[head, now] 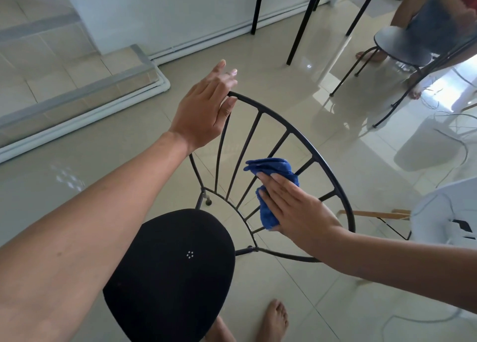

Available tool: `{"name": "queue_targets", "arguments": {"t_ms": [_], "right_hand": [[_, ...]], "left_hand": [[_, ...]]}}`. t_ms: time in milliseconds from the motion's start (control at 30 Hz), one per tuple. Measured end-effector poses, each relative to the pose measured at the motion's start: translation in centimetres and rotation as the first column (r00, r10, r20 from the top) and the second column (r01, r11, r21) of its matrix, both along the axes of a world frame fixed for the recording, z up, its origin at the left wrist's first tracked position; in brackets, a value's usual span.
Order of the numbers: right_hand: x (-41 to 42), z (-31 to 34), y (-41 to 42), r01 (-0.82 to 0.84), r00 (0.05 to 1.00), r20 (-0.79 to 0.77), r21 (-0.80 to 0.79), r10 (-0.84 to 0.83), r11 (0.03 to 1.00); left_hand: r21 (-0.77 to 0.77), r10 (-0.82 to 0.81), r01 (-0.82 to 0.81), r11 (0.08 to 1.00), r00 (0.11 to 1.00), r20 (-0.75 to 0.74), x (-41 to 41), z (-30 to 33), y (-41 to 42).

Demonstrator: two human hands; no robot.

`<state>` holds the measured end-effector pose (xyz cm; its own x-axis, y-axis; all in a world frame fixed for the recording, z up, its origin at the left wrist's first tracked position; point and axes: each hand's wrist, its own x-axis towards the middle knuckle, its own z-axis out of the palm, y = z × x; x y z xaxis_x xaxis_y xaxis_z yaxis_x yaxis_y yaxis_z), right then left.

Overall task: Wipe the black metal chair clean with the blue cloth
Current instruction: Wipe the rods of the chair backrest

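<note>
The black metal chair [289, 129] stands in the middle of the view, its round black seat [170, 272] nearest me and its curved, spoked backrest beyond. My left hand [204, 112] rests on the backrest's top left corner, thumb hooked under the rim, fingers nearly straight. My right hand [294, 207] presses the crumpled blue cloth [271, 171] flat against the spokes on the right part of the backrest, fingers straight.
Pale glossy floor tiles all around. A raised tiled step [77, 83] lies at the left. Black table legs [302, 24] and a second chair [397, 45] with a seated person stand at the back right. A white fan [444, 212] sits at the right. My bare feet [273, 321] are below.
</note>
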<state>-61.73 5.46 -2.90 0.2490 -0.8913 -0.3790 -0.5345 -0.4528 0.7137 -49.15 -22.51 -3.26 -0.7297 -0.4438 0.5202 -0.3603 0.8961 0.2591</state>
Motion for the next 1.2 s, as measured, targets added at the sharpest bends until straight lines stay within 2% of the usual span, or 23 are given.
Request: {"name": "queue_targets", "arguments": {"t_ms": [100,200,400,567,667,767,867,1000,1100,1200], "right_hand": [[0.7,0.2,-1.1,0.083,0.988,0.129,0.009,-0.083,0.997],[0.6,0.2,-1.4,0.127,0.978,0.164,0.033,-0.131,0.991],[-0.2,-0.4,-0.9,0.050,0.997,0.053,0.002,-0.050,0.999],[0.5,-0.6,-2.0,-0.017,0.999,-0.032,0.113,0.021,0.993],[1.1,-0.1,-3.1,0.031,0.999,-0.029,0.140,-0.027,0.990],[0.6,1.8,-3.0,0.106,0.994,-0.033,0.057,-0.105,0.993],[-0.5,2.9,-2.5,0.104,0.994,-0.040,-0.041,-0.105,0.994],[0.9,-1.7,-3.0,0.055,0.990,-0.136,0.098,-0.042,0.994],[2.9,-5.7,-3.6,0.120,0.987,-0.136,0.254,-0.087,0.960],[3.7,-5.8,-3.8,0.139,0.987,-0.116,0.266,-0.112,0.954]], "left_hand": [[0.001,0.000,0.000,1.000,1.000,0.003,0.1,-0.1,-0.2],[0.004,0.003,-0.003,1.000,1.000,0.006,0.1,0.0,-0.1],[0.001,0.016,-0.016,1.000,1.000,0.009,0.2,0.1,0.0],[0.009,0.009,-0.009,1.000,1.000,0.023,0.2,0.5,0.1],[0.000,0.013,-0.013,1.000,0.999,0.033,0.2,0.5,0.1],[0.004,0.004,-0.004,1.000,0.999,0.040,0.2,0.2,0.1],[0.013,0.002,-0.002,1.000,0.999,0.035,0.1,0.0,-0.1],[-0.004,0.005,-0.005,1.000,1.000,0.014,-0.2,-0.3,-0.2],[-0.002,-0.010,0.010,1.000,1.000,0.029,0.1,-0.2,-0.6],[0.004,-0.027,0.026,1.000,0.999,0.036,0.1,-0.2,-0.7]]}}
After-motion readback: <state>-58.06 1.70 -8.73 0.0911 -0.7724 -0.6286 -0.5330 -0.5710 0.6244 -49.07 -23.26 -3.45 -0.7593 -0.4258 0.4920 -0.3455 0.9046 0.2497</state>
